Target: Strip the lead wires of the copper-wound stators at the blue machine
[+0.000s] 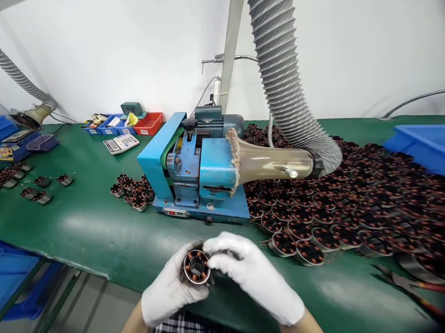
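In my gloved left hand (168,289) is a motor stator (196,267), a silver ring with copper windings and a dark core. Its open face is turned up towards me, and the fingers wrap round its side. My right hand (244,268), also in a white glove, comes in from the right with thumb and forefinger closed at the stator's rim. What lies between those fingertips, perhaps a wire lead, is too dark to make out. Both hands are over the table's front edge, in front of a blue belt-driven machine (217,161).
Many stators (325,238) crowd the green table (98,229) on the right; a smaller group (132,188) stands left of the machine. A grey hose (285,65) joins the machine's clear funnel (271,164). Pliers (407,283), a calculator (121,143) and a blue bin (431,144) lie around.
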`<control>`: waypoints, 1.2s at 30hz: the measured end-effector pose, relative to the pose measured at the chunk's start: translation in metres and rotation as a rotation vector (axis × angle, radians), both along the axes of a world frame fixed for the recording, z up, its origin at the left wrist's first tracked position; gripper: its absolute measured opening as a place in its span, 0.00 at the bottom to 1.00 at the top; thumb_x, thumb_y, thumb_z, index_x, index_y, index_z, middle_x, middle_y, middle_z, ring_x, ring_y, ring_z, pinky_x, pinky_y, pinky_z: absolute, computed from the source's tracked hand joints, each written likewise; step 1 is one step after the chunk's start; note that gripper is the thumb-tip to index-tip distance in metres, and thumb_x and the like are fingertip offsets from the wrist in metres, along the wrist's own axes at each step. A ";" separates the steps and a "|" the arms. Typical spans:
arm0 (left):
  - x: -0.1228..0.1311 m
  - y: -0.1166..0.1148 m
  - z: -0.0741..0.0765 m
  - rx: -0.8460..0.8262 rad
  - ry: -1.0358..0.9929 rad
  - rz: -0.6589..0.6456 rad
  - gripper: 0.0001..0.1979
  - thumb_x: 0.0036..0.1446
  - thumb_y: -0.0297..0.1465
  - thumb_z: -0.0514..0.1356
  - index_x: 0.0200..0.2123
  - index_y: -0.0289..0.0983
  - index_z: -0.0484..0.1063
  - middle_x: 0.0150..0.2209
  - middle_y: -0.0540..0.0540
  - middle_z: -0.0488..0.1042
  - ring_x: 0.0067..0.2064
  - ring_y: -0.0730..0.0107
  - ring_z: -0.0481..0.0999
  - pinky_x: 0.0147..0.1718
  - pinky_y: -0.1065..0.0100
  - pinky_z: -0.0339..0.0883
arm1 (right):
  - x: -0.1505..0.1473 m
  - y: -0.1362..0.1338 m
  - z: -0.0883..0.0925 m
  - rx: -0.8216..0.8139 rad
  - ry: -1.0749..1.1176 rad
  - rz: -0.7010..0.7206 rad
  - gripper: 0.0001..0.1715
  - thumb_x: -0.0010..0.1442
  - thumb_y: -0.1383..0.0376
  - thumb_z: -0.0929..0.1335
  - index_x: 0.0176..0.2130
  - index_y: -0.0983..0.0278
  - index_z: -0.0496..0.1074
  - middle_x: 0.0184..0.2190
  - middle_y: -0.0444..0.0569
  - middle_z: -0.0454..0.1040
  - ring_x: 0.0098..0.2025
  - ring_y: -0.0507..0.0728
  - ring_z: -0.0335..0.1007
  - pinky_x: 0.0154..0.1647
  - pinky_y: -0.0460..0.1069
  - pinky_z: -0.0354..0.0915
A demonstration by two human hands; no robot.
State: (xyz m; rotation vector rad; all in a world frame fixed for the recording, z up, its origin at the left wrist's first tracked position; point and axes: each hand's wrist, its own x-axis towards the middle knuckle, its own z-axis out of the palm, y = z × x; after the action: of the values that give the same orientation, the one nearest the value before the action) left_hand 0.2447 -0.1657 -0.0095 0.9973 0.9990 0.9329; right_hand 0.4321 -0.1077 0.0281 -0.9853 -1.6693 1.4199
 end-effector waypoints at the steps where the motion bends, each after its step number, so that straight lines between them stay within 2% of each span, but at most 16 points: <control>1: 0.005 0.000 0.005 0.044 0.075 0.024 0.32 0.45 0.30 0.67 0.55 0.40 0.63 0.49 0.41 0.70 0.47 0.57 0.72 0.51 0.58 0.63 | 0.004 0.002 -0.001 -0.102 0.125 -0.159 0.04 0.52 0.63 0.71 0.31 0.61 0.77 0.28 0.43 0.73 0.29 0.53 0.68 0.33 0.48 0.64; 3: 0.013 0.000 0.010 0.166 0.241 0.095 0.30 0.43 0.26 0.67 0.51 0.41 0.66 0.47 0.43 0.69 0.47 0.57 0.71 0.51 0.59 0.63 | 0.009 0.002 -0.003 -0.283 0.362 -0.412 0.11 0.50 0.58 0.73 0.32 0.63 0.76 0.24 0.43 0.72 0.26 0.52 0.67 0.29 0.47 0.65; 4: 0.016 0.001 0.012 0.239 0.317 0.134 0.28 0.43 0.25 0.67 0.50 0.41 0.67 0.47 0.43 0.68 0.49 0.56 0.70 0.51 0.59 0.62 | 0.008 0.001 -0.004 -0.353 0.444 -0.452 0.14 0.50 0.56 0.73 0.34 0.63 0.77 0.24 0.44 0.73 0.25 0.52 0.67 0.29 0.48 0.65; 6: 0.022 0.004 0.014 0.378 0.416 0.178 0.25 0.43 0.24 0.67 0.47 0.42 0.69 0.47 0.44 0.67 0.52 0.55 0.68 0.53 0.58 0.61 | 0.000 -0.006 -0.005 -0.426 0.486 -0.373 0.18 0.49 0.55 0.73 0.36 0.64 0.77 0.28 0.48 0.76 0.29 0.55 0.71 0.32 0.50 0.67; 8: 0.027 0.008 0.015 0.464 0.447 0.166 0.24 0.45 0.24 0.66 0.48 0.44 0.69 0.48 0.44 0.67 0.53 0.54 0.67 0.54 0.57 0.60 | -0.013 -0.012 -0.004 -0.373 0.408 -0.302 0.15 0.47 0.56 0.73 0.34 0.63 0.79 0.31 0.50 0.78 0.33 0.57 0.73 0.38 0.52 0.68; 10: 0.032 0.009 0.013 0.505 0.447 0.169 0.24 0.47 0.25 0.66 0.48 0.45 0.69 0.48 0.43 0.67 0.53 0.55 0.68 0.53 0.57 0.61 | -0.025 -0.015 -0.004 -0.260 0.352 -0.374 0.09 0.46 0.59 0.74 0.28 0.62 0.79 0.29 0.49 0.77 0.35 0.58 0.73 0.40 0.52 0.68; 12: 0.037 0.009 0.008 0.541 0.434 0.222 0.25 0.46 0.26 0.67 0.48 0.45 0.68 0.47 0.44 0.67 0.52 0.56 0.69 0.51 0.58 0.63 | -0.031 -0.010 -0.004 -0.226 0.370 -0.476 0.07 0.46 0.61 0.74 0.26 0.62 0.79 0.27 0.48 0.77 0.32 0.58 0.72 0.36 0.51 0.68; 15: 0.041 0.008 -0.002 0.560 0.416 0.291 0.25 0.44 0.27 0.68 0.46 0.44 0.67 0.45 0.45 0.65 0.50 0.57 0.69 0.50 0.59 0.63 | -0.022 0.007 -0.003 -0.299 0.614 -0.546 0.09 0.45 0.62 0.75 0.31 0.62 0.80 0.22 0.45 0.74 0.25 0.53 0.67 0.29 0.49 0.67; 18: 0.044 0.011 -0.005 0.459 0.388 0.347 0.24 0.41 0.28 0.70 0.44 0.42 0.68 0.46 0.44 0.65 0.50 0.56 0.68 0.52 0.58 0.62 | -0.007 0.021 -0.002 -0.268 0.884 -0.666 0.12 0.44 0.61 0.75 0.33 0.60 0.79 0.23 0.43 0.72 0.24 0.50 0.65 0.28 0.46 0.67; 20: 0.048 0.018 -0.001 0.378 0.356 0.371 0.26 0.39 0.28 0.70 0.44 0.41 0.68 0.47 0.43 0.65 0.50 0.55 0.68 0.52 0.58 0.61 | -0.003 0.021 -0.004 -0.227 0.819 -0.700 0.11 0.47 0.60 0.74 0.34 0.60 0.79 0.27 0.45 0.75 0.28 0.51 0.69 0.31 0.47 0.69; 22: 0.054 0.030 0.006 0.339 0.335 0.361 0.27 0.40 0.27 0.69 0.46 0.40 0.67 0.48 0.43 0.67 0.50 0.55 0.69 0.52 0.59 0.62 | -0.008 0.016 -0.009 -0.171 0.587 -0.637 0.10 0.49 0.59 0.73 0.34 0.61 0.79 0.31 0.49 0.78 0.33 0.55 0.73 0.37 0.50 0.71; 24: 0.062 0.044 0.009 0.340 0.324 0.388 0.24 0.43 0.26 0.66 0.46 0.40 0.67 0.47 0.43 0.69 0.49 0.58 0.70 0.51 0.60 0.63 | -0.017 0.011 -0.015 -0.072 0.358 -0.578 0.12 0.49 0.59 0.73 0.35 0.62 0.79 0.36 0.52 0.79 0.38 0.60 0.74 0.43 0.54 0.71; 26: 0.070 0.059 0.008 0.326 0.314 0.448 0.19 0.47 0.25 0.61 0.45 0.40 0.68 0.46 0.44 0.71 0.48 0.60 0.71 0.50 0.61 0.63 | -0.025 0.013 -0.019 0.002 0.226 -0.574 0.14 0.49 0.59 0.72 0.37 0.62 0.78 0.39 0.54 0.79 0.41 0.62 0.74 0.46 0.57 0.70; 28: 0.076 0.074 0.005 0.298 0.294 0.501 0.17 0.49 0.24 0.59 0.45 0.40 0.68 0.46 0.43 0.72 0.48 0.62 0.72 0.50 0.62 0.64 | -0.030 0.023 -0.020 0.017 0.170 -0.598 0.15 0.51 0.59 0.71 0.39 0.62 0.77 0.40 0.54 0.79 0.42 0.62 0.74 0.47 0.58 0.69; 31: 0.081 0.091 0.003 0.283 0.275 0.502 0.18 0.48 0.23 0.59 0.44 0.39 0.66 0.47 0.42 0.72 0.48 0.62 0.73 0.49 0.63 0.64 | -0.031 0.042 -0.017 0.038 0.150 -0.634 0.14 0.52 0.59 0.69 0.37 0.64 0.78 0.39 0.55 0.79 0.41 0.62 0.75 0.47 0.57 0.69; 36: 0.084 0.104 0.011 0.304 0.319 0.532 0.17 0.46 0.22 0.59 0.42 0.38 0.68 0.44 0.43 0.71 0.45 0.64 0.74 0.45 0.65 0.66 | -0.027 0.058 -0.016 0.067 0.154 -0.630 0.13 0.53 0.59 0.67 0.34 0.64 0.78 0.35 0.54 0.79 0.39 0.62 0.75 0.44 0.56 0.69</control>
State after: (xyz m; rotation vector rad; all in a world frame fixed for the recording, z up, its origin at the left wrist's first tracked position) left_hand 0.3287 -0.0619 0.0018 1.1820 1.4626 1.4247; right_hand 0.4048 -0.0497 0.0121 -1.1929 -1.1393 0.9794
